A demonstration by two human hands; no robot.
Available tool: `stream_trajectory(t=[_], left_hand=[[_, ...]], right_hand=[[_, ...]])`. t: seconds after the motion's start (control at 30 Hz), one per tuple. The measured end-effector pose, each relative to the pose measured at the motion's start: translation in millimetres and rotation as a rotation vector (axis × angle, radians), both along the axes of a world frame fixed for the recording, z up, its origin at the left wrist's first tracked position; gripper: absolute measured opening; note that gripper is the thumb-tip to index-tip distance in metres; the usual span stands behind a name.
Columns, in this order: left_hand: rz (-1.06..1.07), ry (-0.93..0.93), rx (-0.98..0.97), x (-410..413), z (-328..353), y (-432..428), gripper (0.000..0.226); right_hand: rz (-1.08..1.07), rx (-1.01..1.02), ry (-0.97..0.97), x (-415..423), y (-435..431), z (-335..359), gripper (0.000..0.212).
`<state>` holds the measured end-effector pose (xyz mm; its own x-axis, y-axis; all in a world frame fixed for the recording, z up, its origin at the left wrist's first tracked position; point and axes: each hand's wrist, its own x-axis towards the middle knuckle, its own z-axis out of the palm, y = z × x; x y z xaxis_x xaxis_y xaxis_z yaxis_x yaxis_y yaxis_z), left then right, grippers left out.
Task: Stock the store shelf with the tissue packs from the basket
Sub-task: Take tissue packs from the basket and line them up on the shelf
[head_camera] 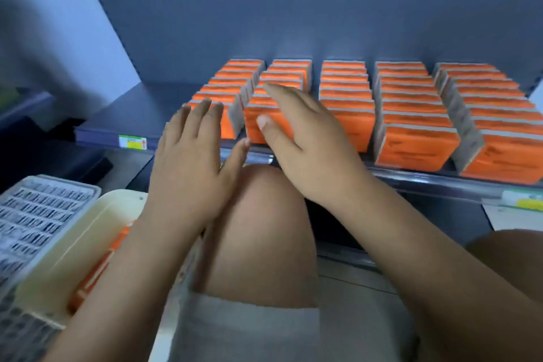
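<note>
Orange tissue packs in smooth, faintly glossy plastic wrap stand on a dark shelf of matt painted metal. Along the shelf's front edge runs a shiny clear plastic rail, which holds a glossy paper price label. Below the shelf to the left sits a cream basket of smooth plastic, and beside it are pale shorts of matt cloth.

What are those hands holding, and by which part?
Nothing is gripped. The right hand lies flat over a row of tissue packs, thumb on its front pack; the left hand is open beside it.
</note>
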<state>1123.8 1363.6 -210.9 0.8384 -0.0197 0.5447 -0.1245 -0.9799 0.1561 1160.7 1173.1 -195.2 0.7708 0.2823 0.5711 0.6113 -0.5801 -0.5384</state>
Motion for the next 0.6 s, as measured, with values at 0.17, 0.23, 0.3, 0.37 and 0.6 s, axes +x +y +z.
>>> stream_trajectory(t=[0.17,0.23,0.3,0.37,0.6], left_hand=[[0.279,-0.01,-0.029,-62.0,-14.2,87.6,0.076],[0.391,0.02,-0.048,-88.8,-26.6,118.8,0.077],[0.497,0.072,-0.047,-111.0,-46.1,144.5,0.08],[0.598,0.129,-0.074,-127.3,-69.1,161.9,0.083],[0.725,0.37,-0.223,-147.7,-146.0,183.9,0.08]], right_hand=[[0.204,-0.036,-0.052,-35.2,118.6,-1.2,0.062],[0.273,-0.057,-0.037,-51.6,162.2,-16.7,0.062],[0.319,-0.108,0.005,-62.3,198.0,-40.5,0.061],[0.337,-0.211,0.041,-65.6,223.5,-69.9,0.06],[0.378,-0.736,0.036,-44.1,239.4,-150.8,0.051]])
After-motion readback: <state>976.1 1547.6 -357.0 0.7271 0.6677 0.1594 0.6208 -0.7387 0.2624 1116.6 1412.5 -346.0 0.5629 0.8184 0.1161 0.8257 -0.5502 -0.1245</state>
